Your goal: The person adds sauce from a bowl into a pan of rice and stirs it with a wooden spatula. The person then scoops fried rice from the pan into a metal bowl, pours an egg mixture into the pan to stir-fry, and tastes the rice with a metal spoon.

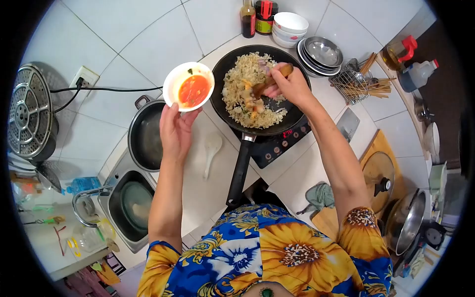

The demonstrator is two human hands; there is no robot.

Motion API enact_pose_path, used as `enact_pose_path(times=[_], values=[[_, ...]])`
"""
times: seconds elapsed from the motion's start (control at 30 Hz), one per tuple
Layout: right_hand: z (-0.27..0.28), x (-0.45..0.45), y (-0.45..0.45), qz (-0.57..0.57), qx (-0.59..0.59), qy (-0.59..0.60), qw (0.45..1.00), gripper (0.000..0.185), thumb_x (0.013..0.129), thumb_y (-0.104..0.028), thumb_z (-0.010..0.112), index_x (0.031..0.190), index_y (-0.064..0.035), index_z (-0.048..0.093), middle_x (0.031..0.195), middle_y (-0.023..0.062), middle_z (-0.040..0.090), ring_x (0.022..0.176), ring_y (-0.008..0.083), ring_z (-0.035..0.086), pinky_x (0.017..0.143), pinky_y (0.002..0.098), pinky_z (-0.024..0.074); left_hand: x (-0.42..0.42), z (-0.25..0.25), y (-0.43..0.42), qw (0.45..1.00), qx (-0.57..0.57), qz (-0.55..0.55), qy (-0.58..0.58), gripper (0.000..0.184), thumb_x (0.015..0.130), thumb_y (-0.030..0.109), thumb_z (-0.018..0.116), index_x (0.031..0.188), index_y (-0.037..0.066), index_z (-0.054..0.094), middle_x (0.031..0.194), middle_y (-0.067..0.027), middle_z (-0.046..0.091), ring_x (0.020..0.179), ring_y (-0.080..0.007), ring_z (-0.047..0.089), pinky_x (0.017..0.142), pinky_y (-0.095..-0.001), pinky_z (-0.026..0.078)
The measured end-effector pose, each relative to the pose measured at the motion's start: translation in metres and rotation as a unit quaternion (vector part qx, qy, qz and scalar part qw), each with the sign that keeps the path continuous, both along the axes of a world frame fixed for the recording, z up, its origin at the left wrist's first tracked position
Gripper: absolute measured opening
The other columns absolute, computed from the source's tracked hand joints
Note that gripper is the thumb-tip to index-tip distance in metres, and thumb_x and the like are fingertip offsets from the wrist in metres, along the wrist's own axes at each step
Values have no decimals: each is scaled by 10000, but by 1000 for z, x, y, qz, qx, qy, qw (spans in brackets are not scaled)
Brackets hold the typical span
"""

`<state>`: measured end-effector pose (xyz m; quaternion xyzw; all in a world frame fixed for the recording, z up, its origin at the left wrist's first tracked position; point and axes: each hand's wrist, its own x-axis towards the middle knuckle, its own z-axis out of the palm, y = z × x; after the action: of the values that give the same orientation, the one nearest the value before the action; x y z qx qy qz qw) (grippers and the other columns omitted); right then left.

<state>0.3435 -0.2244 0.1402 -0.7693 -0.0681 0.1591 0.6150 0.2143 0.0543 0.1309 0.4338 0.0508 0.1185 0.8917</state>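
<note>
My left hand (176, 129) holds a white bowl (168, 88) by its lower rim, tilted, with red sauce (193, 91) and green bits inside. The bowl is just left of a black frying pan (292, 110). Rice (242, 74) mixed with orange and reddish pieces lies in the pan. My right hand (289, 86) grips a brown wooden spatula (259, 89) over the rice, its blade blurred against the food. The pan sits on a black induction cooker (282, 146) with red digits lit, its handle pointing toward my body.
A white spoon (212, 148) lies on the counter beside an empty dark pot (146, 133) and the sink (116, 198). Stacked bowls (290, 24), metal dishes (322, 51) and a chopstick rack (351, 85) stand behind and right. A glass lid (378, 175) rests at right.
</note>
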Motion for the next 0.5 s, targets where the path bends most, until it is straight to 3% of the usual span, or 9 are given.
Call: enact_pose_path(times=[0.07, 0.1, 0.23, 0.3, 0.43, 0.5], values=[[12, -7, 16, -17, 119, 6, 993, 201, 957, -186, 522, 998, 10, 538, 797, 112, 628, 639, 204, 684, 537, 276, 567, -19, -3, 7, 1000, 6, 4, 9, 343, 964, 169, 463, 1251, -18, 438, 1217, -151, 573, 1048, -259, 630, 908, -379, 540], [13, -12, 23, 3, 124, 19, 992, 186, 948, -164, 537, 1004, 13, 542, 772, 110, 631, 648, 200, 687, 539, 282, 570, -29, -5, 9, 1000, 15, 9, 16, 358, 967, 171, 455, 1272, -13, 427, 1222, -153, 571, 1055, -254, 627, 910, -373, 538], [-18, -19, 22, 80, 14, 1, 997, 170, 917, -157, 554, 1001, -11, 578, 743, 75, 638, 624, 165, 679, 516, 265, 535, -72, -19, 15, 997, 23, 47, 58, 404, 957, 187, 464, 1307, -4, 402, 1254, -148, 551, 1078, -237, 617, 906, -361, 538], [-9, -13, -1, 53, -85, -53, 994, 160, 927, -159, 556, 982, -12, 586, 723, 65, 639, 595, 148, 665, 510, 259, 528, -98, -31, 18, 996, 23, 54, 71, 427, 940, 188, 479, 1310, -9, 395, 1258, -145, 546, 1083, -233, 615, 895, -360, 543], [13, 4, -61, -20, -32, -91, 995, 183, 947, -179, 547, 960, 2, 574, 718, 72, 640, 564, 137, 647, 495, 260, 535, -148, -49, 15, 990, 24, 48, 133, 429, 916, 160, 479, 1299, -15, 396, 1238, -153, 552, 1071, -244, 620, 862, -376, 559], [15, 7, -85, -71, -94, -135, 984, 171, 942, -166, 551, 953, 3, 570, 710, 77, 634, 563, 143, 650, 482, 264, 538, -170, -64, 15, 987, 17, 43, 155, 426, 910, 151, 478, 1293, -17, 398, 1228, -156, 556, 1061, -250, 625, 850, -382, 565]])
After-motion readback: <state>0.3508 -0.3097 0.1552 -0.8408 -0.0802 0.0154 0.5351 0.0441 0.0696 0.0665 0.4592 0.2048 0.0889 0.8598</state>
